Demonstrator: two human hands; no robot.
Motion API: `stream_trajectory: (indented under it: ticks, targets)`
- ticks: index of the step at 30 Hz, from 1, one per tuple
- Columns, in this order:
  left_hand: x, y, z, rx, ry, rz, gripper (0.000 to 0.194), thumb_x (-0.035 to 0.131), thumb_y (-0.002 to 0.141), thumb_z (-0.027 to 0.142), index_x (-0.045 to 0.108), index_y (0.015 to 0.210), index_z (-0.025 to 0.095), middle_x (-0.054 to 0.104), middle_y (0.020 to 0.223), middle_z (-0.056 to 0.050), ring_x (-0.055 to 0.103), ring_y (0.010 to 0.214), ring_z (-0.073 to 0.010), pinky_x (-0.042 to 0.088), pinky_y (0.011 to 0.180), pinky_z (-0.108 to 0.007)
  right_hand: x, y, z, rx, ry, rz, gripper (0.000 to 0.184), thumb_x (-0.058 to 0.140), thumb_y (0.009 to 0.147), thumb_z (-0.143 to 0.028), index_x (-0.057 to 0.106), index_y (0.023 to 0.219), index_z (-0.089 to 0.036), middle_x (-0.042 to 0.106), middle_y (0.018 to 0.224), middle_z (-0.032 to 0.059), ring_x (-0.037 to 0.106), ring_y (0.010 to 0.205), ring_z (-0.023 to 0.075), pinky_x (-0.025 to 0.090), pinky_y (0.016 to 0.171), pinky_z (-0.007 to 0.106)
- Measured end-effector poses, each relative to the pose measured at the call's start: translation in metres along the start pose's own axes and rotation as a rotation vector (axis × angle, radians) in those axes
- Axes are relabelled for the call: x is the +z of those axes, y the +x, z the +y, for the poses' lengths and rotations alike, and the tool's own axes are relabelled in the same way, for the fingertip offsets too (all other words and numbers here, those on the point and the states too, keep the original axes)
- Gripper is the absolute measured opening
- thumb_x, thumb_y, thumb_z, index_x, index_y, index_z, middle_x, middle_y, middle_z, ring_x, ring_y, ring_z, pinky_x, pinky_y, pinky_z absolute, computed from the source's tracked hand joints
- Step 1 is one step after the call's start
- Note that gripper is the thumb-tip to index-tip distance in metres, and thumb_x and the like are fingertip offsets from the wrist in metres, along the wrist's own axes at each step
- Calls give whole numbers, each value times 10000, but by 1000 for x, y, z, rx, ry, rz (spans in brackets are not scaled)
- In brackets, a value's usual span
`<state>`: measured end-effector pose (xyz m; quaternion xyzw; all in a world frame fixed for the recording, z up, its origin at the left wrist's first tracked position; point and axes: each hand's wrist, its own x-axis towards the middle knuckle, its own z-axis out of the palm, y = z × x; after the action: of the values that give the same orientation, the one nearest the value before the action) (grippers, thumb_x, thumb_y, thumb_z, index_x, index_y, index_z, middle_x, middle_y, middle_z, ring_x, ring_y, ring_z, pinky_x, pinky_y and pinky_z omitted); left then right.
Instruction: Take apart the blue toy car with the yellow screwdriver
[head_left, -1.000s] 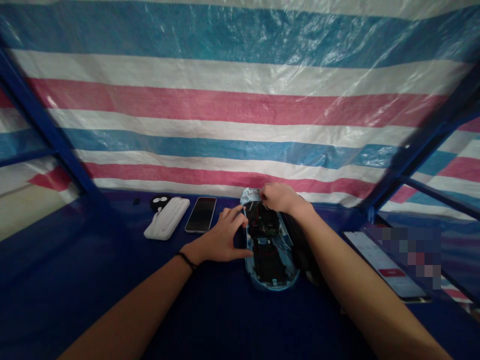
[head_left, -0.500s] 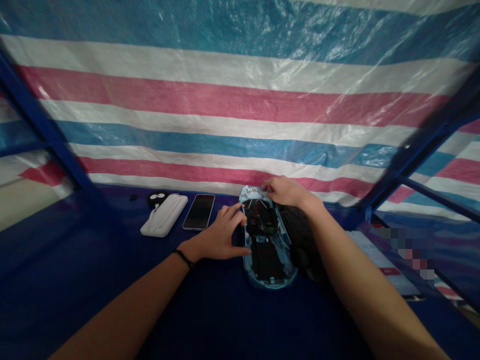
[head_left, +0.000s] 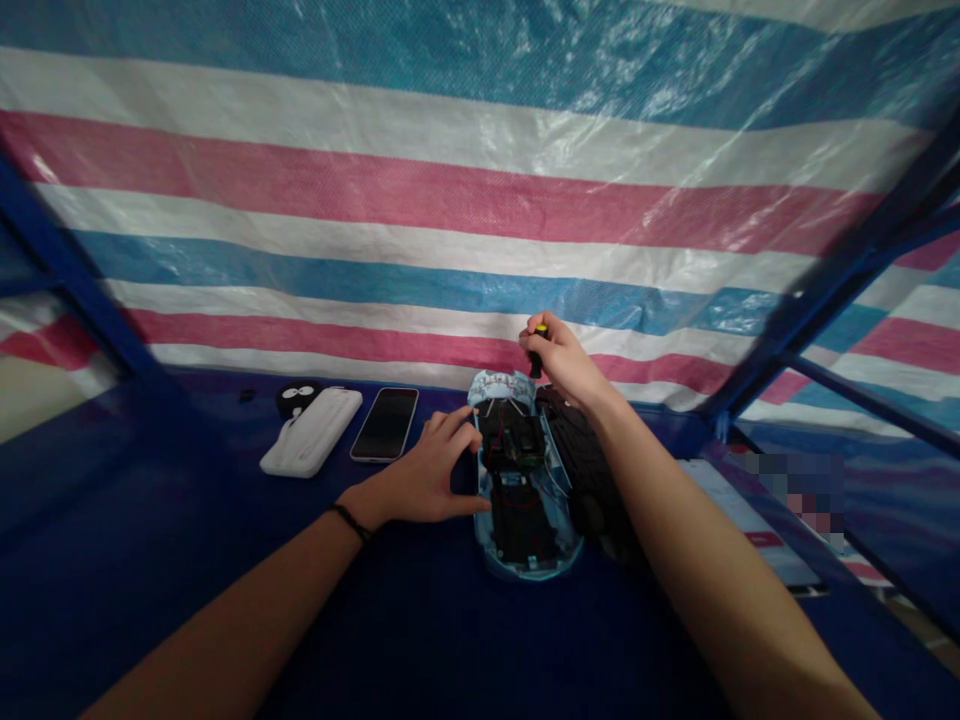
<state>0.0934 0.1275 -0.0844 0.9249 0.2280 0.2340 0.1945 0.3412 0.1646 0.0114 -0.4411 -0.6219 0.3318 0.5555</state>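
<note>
A light blue toy car shell (head_left: pixel 525 565) lies upside down on the dark blue table, its black electronics and red wires exposed. My left hand (head_left: pixel 427 475) rests against the shell's left side, thumb and fingers spread around its edge. My right hand (head_left: pixel 562 365) is raised above the shell's far end, closed on a small black tool with a yellow tip (head_left: pixel 537 350). A black chassis piece (head_left: pixel 581 450) lies just right of the shell, partly under my right forearm.
A dark phone (head_left: pixel 385 424), a white case (head_left: pixel 312 444) and a small black figure with white eyes (head_left: pixel 295 395) lie at the left back. A lit tablet (head_left: pixel 757 520) sits at the right. A striped tarpaulin (head_left: pixel 480 200) closes the back; blue frame bars stand at both sides.
My right hand has lifted from the shell's far end and now holds up the small yellow-tipped tool. The left hand has stayed on the shell's side.
</note>
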Motion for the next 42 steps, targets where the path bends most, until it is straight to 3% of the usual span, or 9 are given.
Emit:
stream_trajectory:
  ticks: [7, 16, 25, 33, 36, 42]
  targets:
    - [0, 0, 1, -2, -12, 20, 593, 881, 794, 551, 487, 1072, 206, 420, 1570, -236, 364, 1483, -473, 363, 1187, -668, -1, 0, 7, 10, -3, -47, 341, 634, 736, -375, 386, 942, -265, 446, 735, -69, 423, 610, 125, 306, 545, 262]
    - [-1, 0, 3, -2, -12, 19, 572, 884, 799, 532, 496, 1065, 208, 483, 1505, -223, 361, 1470, -458, 385, 1167, -645, -3, 1, 1, -38, -6, 14, 323, 594, 721, -325, 354, 926, -256, 417, 763, -53, 427, 673, 130, 345, 638, 271]
    - [-2, -1, 4, -2, 9, 6, 573, 882, 816, 517, 488, 1087, 202, 466, 1513, -221, 355, 1470, -460, 382, 1165, -638, 0, 0, 5, -38, 9, -11, 315, 611, 739, -320, 373, 935, -255, 418, 766, -56, 410, 653, 122, 325, 621, 267]
    - [-2, 0, 3, 6, -41, 31, 560, 897, 787, 482, 494, 1068, 215, 522, 1476, -210, 384, 1473, -454, 399, 1160, -650, -8, 1, -9, -73, 9, 61, 346, 608, 700, -334, 351, 920, -258, 436, 798, -39, 451, 691, 130, 388, 673, 283]
    - [-1, -1, 0, 5, -90, 56, 578, 906, 783, 457, 504, 1123, 219, 521, 1498, -210, 383, 1495, -440, 406, 1167, -645, -6, 0, -19, -74, 104, 73, 348, 617, 696, -320, 361, 925, -260, 456, 808, -33, 462, 690, 127, 409, 683, 285]
    - [-3, -1, 1, -7, -84, 126, 629, 838, 878, 487, 513, 1336, 202, 324, 1687, -211, 374, 1519, -410, 353, 1237, -633, 10, -10, -44, 7, 439, 35, 387, 747, 660, -215, 447, 903, -238, 509, 773, -41, 496, 675, 100, 428, 641, 251]
